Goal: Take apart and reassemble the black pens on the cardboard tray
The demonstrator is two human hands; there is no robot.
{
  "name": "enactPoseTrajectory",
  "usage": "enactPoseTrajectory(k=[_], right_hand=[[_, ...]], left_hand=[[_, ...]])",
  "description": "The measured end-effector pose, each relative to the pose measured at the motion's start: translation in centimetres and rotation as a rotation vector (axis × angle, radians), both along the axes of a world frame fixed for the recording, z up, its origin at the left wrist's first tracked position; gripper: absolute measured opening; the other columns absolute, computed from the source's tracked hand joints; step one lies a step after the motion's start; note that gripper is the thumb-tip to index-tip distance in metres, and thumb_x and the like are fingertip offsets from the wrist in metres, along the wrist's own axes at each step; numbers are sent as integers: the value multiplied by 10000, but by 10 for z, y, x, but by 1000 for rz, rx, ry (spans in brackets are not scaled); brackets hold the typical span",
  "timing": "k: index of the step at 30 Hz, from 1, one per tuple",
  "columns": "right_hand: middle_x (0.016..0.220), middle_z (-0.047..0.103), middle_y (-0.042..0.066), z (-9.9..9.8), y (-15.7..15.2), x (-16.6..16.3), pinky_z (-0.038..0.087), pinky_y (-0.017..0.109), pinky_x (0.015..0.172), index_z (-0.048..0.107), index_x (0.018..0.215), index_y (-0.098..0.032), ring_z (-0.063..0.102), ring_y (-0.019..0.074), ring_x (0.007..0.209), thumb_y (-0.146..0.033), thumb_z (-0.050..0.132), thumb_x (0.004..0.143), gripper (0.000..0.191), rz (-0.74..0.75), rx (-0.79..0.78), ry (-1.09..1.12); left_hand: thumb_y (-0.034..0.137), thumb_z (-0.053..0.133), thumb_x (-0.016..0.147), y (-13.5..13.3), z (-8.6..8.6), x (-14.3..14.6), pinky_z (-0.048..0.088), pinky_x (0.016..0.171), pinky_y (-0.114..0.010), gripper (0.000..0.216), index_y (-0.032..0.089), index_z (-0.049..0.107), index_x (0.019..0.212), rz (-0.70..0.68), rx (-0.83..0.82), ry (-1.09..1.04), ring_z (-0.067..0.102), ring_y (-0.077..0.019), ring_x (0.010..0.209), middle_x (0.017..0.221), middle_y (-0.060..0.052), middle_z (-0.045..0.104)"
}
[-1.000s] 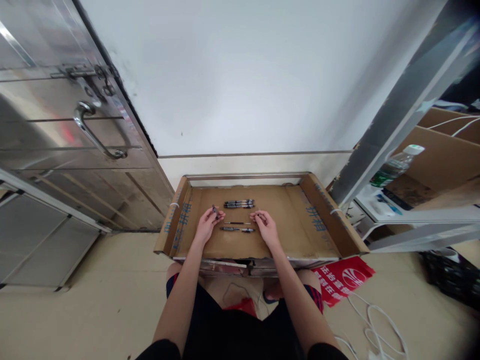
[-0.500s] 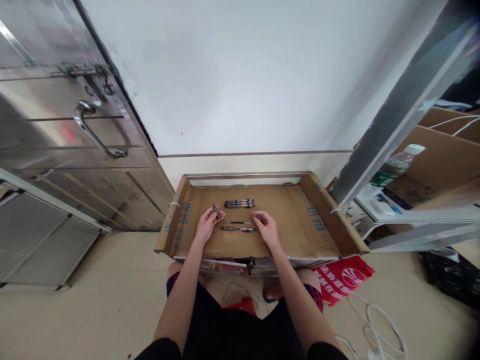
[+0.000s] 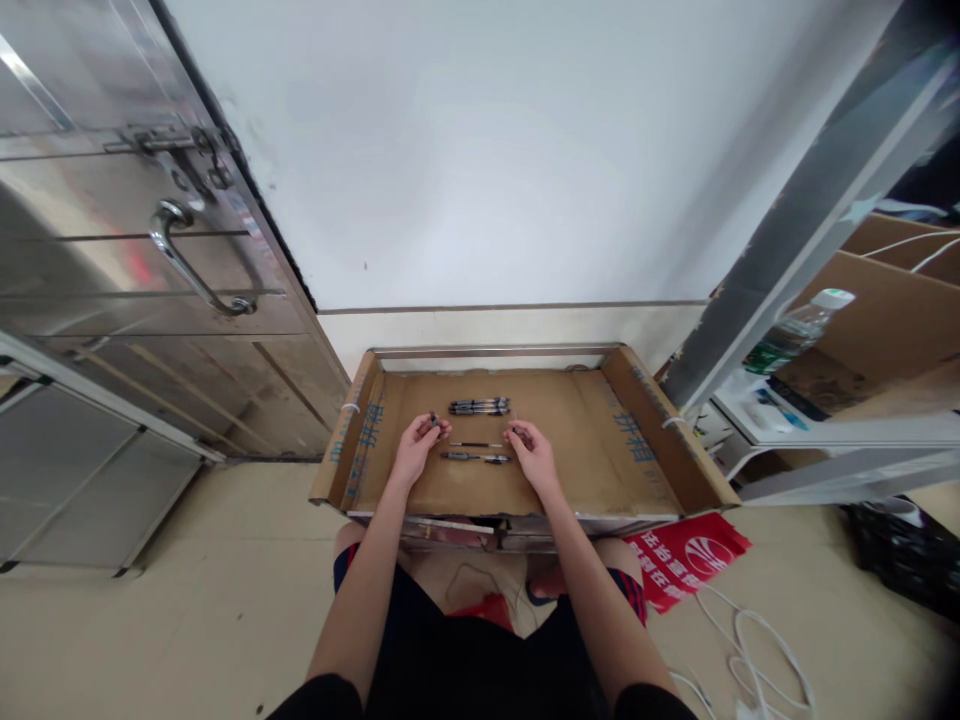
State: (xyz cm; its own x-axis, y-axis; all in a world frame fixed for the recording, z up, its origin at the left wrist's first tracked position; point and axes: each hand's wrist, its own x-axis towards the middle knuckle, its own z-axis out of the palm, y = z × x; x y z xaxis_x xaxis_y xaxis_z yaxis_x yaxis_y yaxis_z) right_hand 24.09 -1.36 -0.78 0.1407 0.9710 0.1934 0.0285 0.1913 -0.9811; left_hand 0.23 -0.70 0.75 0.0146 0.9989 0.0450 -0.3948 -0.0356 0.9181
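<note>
My left hand rests on a cardboard-lined tray and pinches a small dark pen part between its fingertips. My right hand lies opposite it, fingers curled on another small dark piece. Between the hands lie a thin pen refill and, just below it, a pen barrel. Farther back, a bundle of dark pens lies side by side.
A metal door with a handle stands at the left. At the right are a grey post, a plastic bottle and cardboard boxes. A red printed sheet and white cables lie on the floor.
Both hands stay almost in place. The right hand's fingers have shifted slightly around the small piece; the pens on the tray have not moved.
</note>
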Motion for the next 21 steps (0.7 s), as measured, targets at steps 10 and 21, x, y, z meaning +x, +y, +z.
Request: enactPoseTrajectory(k=[10,21], right_hand=[[860,630,66,7,-2,2,462,362,757,695,949,-206,560,212,791,-346,551,807,246,-116,129,-433],[845,578,95,-3,4,0,395,420,813,708,959,-202,471,252,834,-266,535,790,250,-230,146,-764]], left_hand=[[283,638,759,-6,6,2,419,894,-344,200,224,711,936,348,248,586,571,-210,906,921,-64,617],[198,581,757,-1,-6,6,352,861,-406,235,241,708,950,359,291,1068,512,-262,881,871,-79,624]])
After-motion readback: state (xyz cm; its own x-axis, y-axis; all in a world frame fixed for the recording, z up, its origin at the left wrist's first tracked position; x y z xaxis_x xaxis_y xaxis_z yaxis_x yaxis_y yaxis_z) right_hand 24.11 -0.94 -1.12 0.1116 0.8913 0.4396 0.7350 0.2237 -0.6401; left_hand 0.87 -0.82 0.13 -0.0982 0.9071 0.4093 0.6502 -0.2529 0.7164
